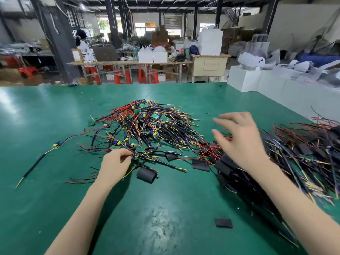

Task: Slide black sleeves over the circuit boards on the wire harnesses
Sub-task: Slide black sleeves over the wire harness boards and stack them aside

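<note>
Two hands are working over my green table [46, 126]: my left hand [115, 163] is pinching a wire harness [137, 155] at the middle pile's [147, 126] near edge (a black sleeve [146, 174] lying just beside), while my right hand [241, 140] is hovering, fingers spread, toward the right edge's sleeved pile [301, 159].

Bare green mat [46, 126] lies open from 7 to 10 o'clock. The harness pile [147, 126] blocks 12; sleeved harnesses [303, 153] crowd 3; loose sleeves [146, 174] dot the centre.
</note>
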